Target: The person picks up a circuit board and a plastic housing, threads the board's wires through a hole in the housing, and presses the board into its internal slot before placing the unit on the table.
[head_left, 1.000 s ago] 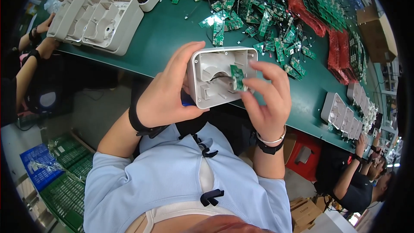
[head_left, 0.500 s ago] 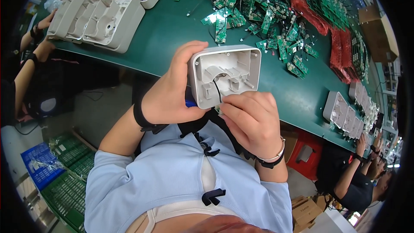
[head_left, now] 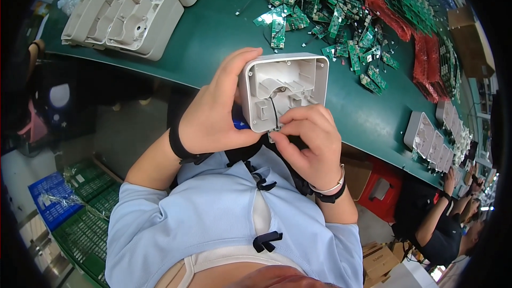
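A whitish plastic housing (head_left: 314, 82), open side up with ribs and posts inside, is tilted toward me over the table's near edge. My left hand (head_left: 213, 109) is closed round its left side, thumb along the lower edge. A thin black cable (head_left: 275, 111) runs down inside from the curved rib to the lower wall. My right hand (head_left: 312, 141) pinches the cable at that wall, thumb and forefinger together. Something small and light-coloured shows just below those fingertips; its kind is too small to make out.
Loose green circuit boards (head_left: 336, 21) are heaped on the green table (head_left: 208, 37). Red bubble-wrap bundles (head_left: 426, 64) and stacked boards lie to the right. More housings (head_left: 138, 21) stand at the far left, others (head_left: 424, 133) at right, near a co-worker (head_left: 437, 224). Crates (head_left: 80, 229) sit lower left.
My right hand's fingers have shifted up slightly and closed on the cable at the housing's lower wall. A co-worker's arms at the far left have mostly gone from view.
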Action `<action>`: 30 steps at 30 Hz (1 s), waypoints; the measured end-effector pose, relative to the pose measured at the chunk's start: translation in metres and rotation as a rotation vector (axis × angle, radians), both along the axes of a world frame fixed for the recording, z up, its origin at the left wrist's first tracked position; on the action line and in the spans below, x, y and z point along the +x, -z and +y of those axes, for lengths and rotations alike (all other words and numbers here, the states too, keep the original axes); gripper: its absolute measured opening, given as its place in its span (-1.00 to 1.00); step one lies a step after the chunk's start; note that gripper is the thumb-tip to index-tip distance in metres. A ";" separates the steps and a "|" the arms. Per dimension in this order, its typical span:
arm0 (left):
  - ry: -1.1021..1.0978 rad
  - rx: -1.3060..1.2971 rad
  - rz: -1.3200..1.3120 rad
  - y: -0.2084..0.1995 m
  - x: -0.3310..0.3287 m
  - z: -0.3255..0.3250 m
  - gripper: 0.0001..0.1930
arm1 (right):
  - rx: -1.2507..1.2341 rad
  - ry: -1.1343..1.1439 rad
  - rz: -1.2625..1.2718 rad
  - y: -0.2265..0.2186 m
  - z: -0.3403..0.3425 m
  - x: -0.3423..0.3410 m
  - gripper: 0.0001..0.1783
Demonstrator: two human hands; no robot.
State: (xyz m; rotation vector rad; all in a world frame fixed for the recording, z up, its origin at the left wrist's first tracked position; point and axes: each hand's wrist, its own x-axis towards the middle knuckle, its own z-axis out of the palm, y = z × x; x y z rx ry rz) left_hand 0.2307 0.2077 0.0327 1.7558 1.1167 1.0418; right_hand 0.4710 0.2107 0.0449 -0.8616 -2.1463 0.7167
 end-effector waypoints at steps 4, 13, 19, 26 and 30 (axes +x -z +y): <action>-0.043 -0.029 0.079 -0.012 -0.003 -0.005 0.14 | -0.040 0.032 0.018 -0.010 0.006 -0.009 -0.71; 0.005 -0.096 -0.044 0.001 -0.008 -0.015 0.18 | 0.271 -0.127 -0.194 0.000 0.013 -0.005 -0.69; -0.077 0.135 0.303 -0.030 -0.045 -0.010 0.16 | 0.340 -0.053 -0.142 -0.004 0.003 0.024 -0.67; -0.714 0.474 1.055 -0.038 -0.142 0.001 0.01 | 0.401 0.265 -0.310 -0.026 -0.022 0.111 -0.70; -0.777 0.335 1.203 -0.020 -0.160 0.011 -0.06 | 0.381 0.411 -0.418 -0.023 -0.032 0.155 -0.76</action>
